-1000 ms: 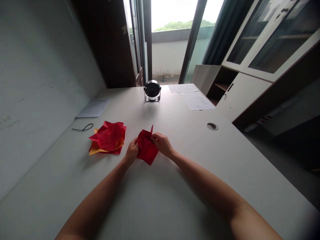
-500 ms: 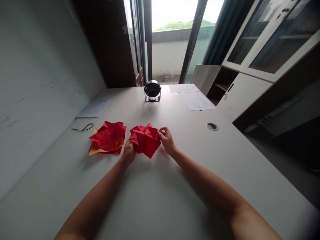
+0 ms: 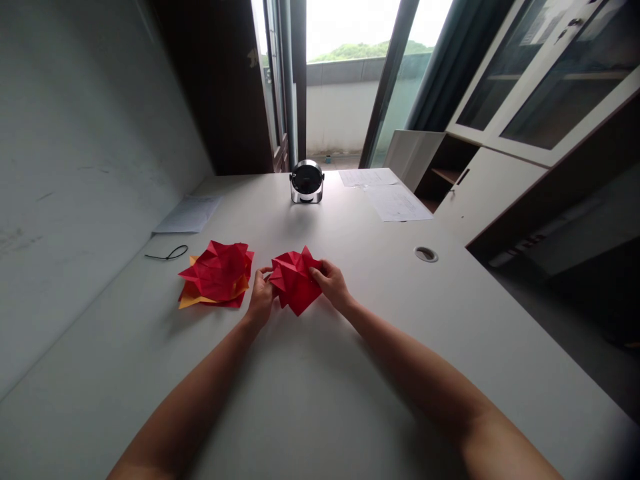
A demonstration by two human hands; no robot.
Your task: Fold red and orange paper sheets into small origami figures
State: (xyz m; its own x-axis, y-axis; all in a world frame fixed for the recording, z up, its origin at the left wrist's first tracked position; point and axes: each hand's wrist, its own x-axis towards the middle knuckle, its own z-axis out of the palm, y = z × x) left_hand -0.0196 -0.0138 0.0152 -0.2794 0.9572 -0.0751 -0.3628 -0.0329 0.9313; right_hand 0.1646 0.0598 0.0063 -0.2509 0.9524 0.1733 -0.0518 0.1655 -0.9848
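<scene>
A folded red paper (image 3: 299,287) with creased, pointed flaps is held between both hands above the white table. My left hand (image 3: 261,297) grips its left edge, fingers partly behind the paper. On the right side, my right hand (image 3: 331,283) pinches a corner with the thumb on top. To the left of my left hand lies a pile of folded red paper (image 3: 219,272), with an orange sheet (image 3: 193,295) showing beneath the top piece.
A round black device on a silver stand (image 3: 307,181) is at the table's far side. Printed sheets (image 3: 397,203) lie at the back right, white papers (image 3: 189,215) at the back left. A black cable loop (image 3: 167,256) and a round table hole (image 3: 425,254) are also visible.
The red paper's left side has drawn inward and its top flaps have shifted. My right thumb has moved onto the paper's front; my left fingers now show at its left edge.
</scene>
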